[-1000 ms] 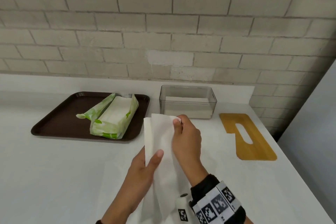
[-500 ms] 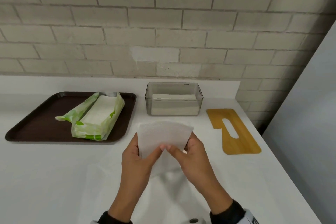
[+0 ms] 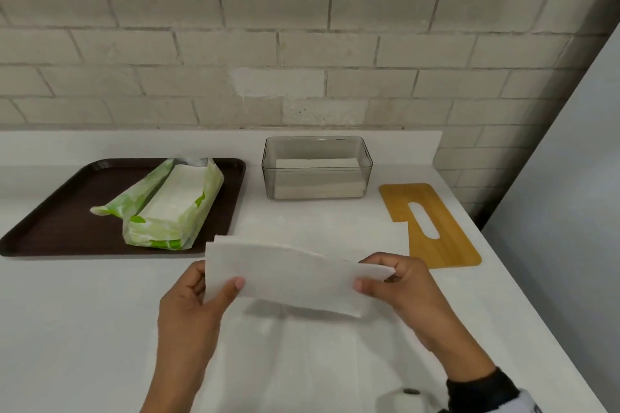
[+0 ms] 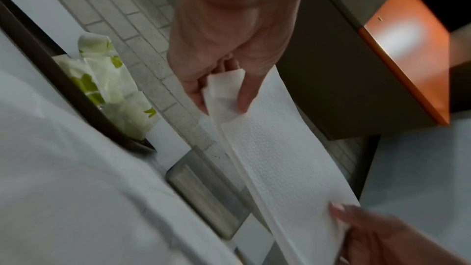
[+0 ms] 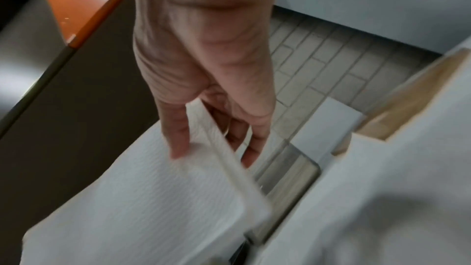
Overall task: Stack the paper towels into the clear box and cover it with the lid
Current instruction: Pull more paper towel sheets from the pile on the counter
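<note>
I hold a folded white paper towel (image 3: 288, 275) stretched level above the counter. My left hand (image 3: 198, 298) pinches its left end, thumb on the near face, and my right hand (image 3: 399, 282) pinches the right end. The left wrist view shows the left hand (image 4: 224, 96) on the towel (image 4: 275, 160); the right wrist view shows the right hand (image 5: 214, 138) on the towel (image 5: 153, 198). The clear box (image 3: 317, 167) stands at the back of the counter with a low stack of towels inside. The bamboo lid (image 3: 432, 228) with its slot lies flat to the box's right.
A brown tray (image 3: 67, 208) at the left carries an opened green-and-white towel pack (image 3: 174, 208). A brick wall runs behind the counter (image 3: 84, 312). The counter's right edge lies just past the lid, beside a grey panel (image 3: 570, 211).
The towel, held upright a second ago, was folded and turned. Both hands have since slid apart to its ends, so it spans level between them.
</note>
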Demonstrator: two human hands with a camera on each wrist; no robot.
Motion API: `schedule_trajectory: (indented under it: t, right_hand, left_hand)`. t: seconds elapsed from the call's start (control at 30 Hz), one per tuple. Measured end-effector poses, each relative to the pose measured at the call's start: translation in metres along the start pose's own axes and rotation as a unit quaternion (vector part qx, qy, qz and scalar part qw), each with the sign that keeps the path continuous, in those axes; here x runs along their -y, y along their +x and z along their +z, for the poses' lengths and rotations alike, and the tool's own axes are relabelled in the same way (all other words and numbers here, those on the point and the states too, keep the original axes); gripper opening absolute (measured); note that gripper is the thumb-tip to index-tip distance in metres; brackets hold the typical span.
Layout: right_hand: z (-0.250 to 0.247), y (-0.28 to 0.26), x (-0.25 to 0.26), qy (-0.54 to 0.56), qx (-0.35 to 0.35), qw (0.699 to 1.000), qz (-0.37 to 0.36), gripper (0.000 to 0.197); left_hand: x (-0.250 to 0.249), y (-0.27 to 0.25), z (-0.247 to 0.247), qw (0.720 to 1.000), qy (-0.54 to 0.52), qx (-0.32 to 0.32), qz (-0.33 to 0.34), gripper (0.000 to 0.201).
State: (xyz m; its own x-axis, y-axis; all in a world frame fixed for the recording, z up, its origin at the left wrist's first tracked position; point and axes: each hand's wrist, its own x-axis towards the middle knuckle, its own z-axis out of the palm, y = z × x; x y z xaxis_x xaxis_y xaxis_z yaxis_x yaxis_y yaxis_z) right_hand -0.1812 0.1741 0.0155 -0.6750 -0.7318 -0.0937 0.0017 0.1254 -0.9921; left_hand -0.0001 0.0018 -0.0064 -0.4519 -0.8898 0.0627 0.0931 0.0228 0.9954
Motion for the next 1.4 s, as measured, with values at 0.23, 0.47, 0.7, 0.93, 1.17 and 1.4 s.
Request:
schedule_trajectory:
  t: [0.23,0.47,0.7,0.93,1.17,1.4]
  right_hand:
    - [0.013,0.001,-0.03,0.025,-0.021,0.998,0.054,0.03]
    - [0.027,0.0,-0.047,-0.016,0.014,0.995,0.098,0.053]
    - [0.02,0.006,-0.037,-0.068,0.012,0.994,0.081,0.027]
    - [0.047,0.039,0.032,-0.2,0.191,0.96,-0.051,0.014]
    - [0.104,0.108,0.006,-0.032,0.066,0.987,0.145,0.006]
    - [0.14,0.159,-0.029,-0.169,0.0,0.957,0.236,0.019]
  left_hand:
    - [0.033,-0.015,0.001,0.995,0.075,-0.028,-0.061,0.042]
    - [0.035,-0.018,0.008,0.99,0.099,-0.028,-0.095,0.043]
    - [0.031,-0.017,-0.015,0.99,0.091,0.009,-0.111,0.023]
    - [0.007,-0.028,-0.033,0.93,0.212,0.271,-0.132,0.033]
    - [0.014,-0.029,-0.05,0.979,0.135,0.037,-0.149,0.017]
    - [0.006,-0.034,-0.09,0.98,0.034,-0.076,-0.178,0.011]
